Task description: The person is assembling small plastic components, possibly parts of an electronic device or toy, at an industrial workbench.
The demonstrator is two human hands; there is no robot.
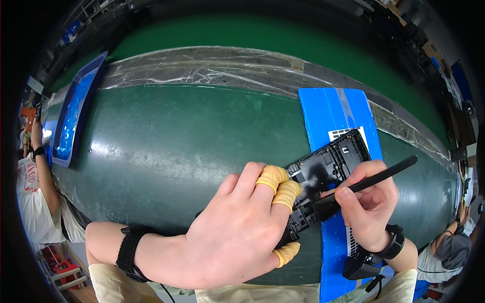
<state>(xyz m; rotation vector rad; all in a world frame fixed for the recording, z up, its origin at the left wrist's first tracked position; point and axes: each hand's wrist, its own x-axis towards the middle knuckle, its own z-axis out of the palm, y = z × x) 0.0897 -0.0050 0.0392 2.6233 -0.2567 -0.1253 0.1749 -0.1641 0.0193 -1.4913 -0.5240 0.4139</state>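
Observation:
A black phone housing [314,174] with small compartments and ribs is held tilted over a blue board. My left hand [237,227] grips its left and lower edge, with yellow finger cots on the thumb and two fingers. Closed around black tweezers [385,174] is my right hand [371,207], whose thumb and forefinger pinch the shaft. The tool's thin end reaches down onto the lower part of the housing, close to my left fingertips. What the tip touches is too small to make out.
The blue board [323,113] lies on the green work surface [202,126], with a white printed piece partly under the housing. At the far left stands a blue tray [98,76] with shiny blue contents. People sit at both sides.

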